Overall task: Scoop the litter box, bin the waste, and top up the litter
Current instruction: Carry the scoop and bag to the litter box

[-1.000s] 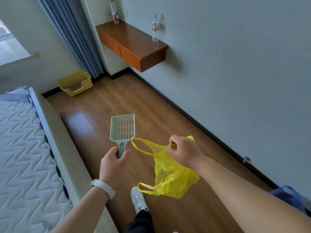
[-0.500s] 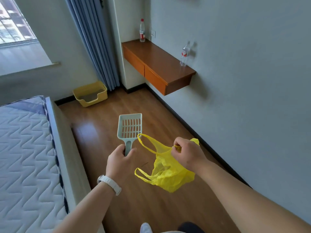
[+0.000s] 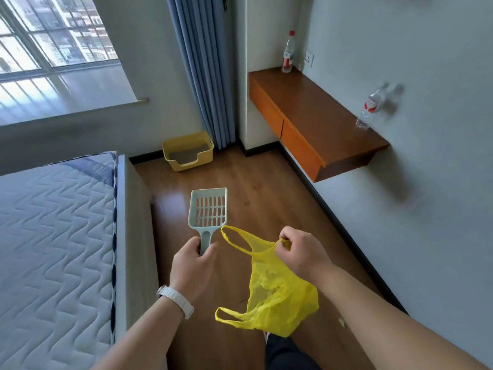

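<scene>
While the left hand (image 3: 196,265) keeps its fingers wrapped round the handle of the pale green slotted plastic scoop (image 3: 208,209), which is empty, the right hand (image 3: 301,252) pinches one handle of the thin yellow plastic bag (image 3: 277,297). The bag's body sags below that hand, with the other loop dangling free. Over the last second neither grip has altered. The view has lifted and swung, so the yellow plastic litter box (image 3: 184,164) now sits larger and more central. From that, the person appears to be walking toward the box, with scoop and bag well short of it and no scooping begun. Grey litter shows inside the box, but any clumps are too small to tell. No bin or fresh litter is in view. Right of the box, the nearer clear bottle (image 3: 369,108) on the wooden wall shelf (image 3: 314,113) is blurred.
</scene>
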The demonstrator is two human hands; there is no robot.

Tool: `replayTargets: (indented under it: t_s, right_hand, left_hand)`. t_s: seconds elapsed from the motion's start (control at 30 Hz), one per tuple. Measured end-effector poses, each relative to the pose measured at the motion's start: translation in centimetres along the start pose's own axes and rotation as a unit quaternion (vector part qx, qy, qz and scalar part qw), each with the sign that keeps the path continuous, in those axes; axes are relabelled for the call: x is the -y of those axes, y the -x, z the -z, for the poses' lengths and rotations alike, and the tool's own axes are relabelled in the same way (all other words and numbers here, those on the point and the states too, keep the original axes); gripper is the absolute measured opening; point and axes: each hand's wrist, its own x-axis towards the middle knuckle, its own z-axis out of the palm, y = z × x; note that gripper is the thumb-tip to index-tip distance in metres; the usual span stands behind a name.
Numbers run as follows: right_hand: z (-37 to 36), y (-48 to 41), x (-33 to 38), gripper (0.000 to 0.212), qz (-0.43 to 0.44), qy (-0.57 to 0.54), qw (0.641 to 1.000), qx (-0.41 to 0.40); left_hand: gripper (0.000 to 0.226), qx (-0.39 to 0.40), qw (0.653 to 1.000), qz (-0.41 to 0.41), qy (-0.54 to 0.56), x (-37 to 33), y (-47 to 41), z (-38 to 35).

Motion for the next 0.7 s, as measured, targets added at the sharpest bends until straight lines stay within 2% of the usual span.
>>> replayTargets:
  t_s: [0.23, 0.4, 0.7]
  right_hand:
    - [2.3, -15.2, -2.5, 0.015, 0.016, -0.027, 0.998, 0.047]
    - [3.7, -24.2, -2.1, 0.013, 0.047, -0.023, 0.997, 0.063]
    - [1.2, -35.9, 1.4, 0.014, 0.086, -0.020, 0.991, 0.098]
  left_hand:
    - [0.041, -0.043, 0.998, 0.027, -0.023, -6.1, -11.4, -3.0]
    - [0.040, -0.107, 0.993, 0.037, -0.019, -9.6, -18.4, -3.4]
    - [0.038, -0.155, 0.987, 0.046, -0.007, -9.5, -28.6, -0.7]
